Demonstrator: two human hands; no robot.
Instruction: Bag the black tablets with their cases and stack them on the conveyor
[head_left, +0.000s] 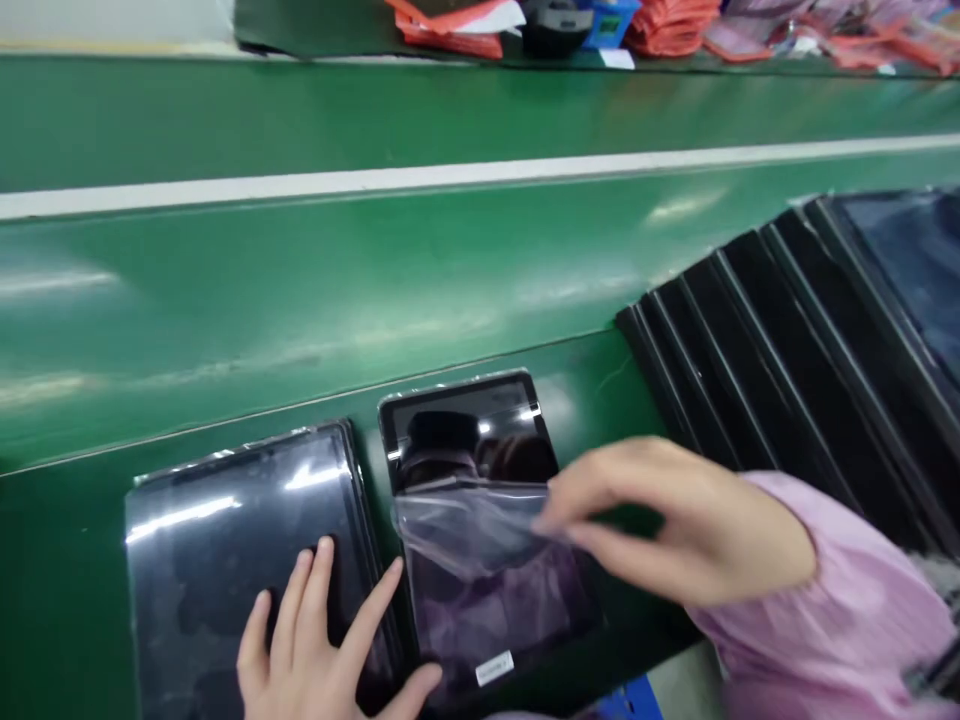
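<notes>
A black tablet (465, 440) lies flat on the green bench, its glossy screen bare at the top. Clear protective film (472, 530) is folded back across its middle, and a small white label (495, 668) shows near the bottom. My right hand (660, 520), in a pink sleeve, pinches the film's edge at the tablet's right side and is slightly blurred. Fingers spread, my left hand (322, 640) rests on a stack of dark film-covered tablets (240, 540) at the left, its thumb reaching the lower left edge of the black tablet.
At the right, several dark flat panels (780, 330) lean overlapped in a fanned row. A raised green ledge (337, 280) with a white strip runs behind the bench. Orange bags (671, 25), a dark object and a blue box (609, 22) sit on the upper shelf.
</notes>
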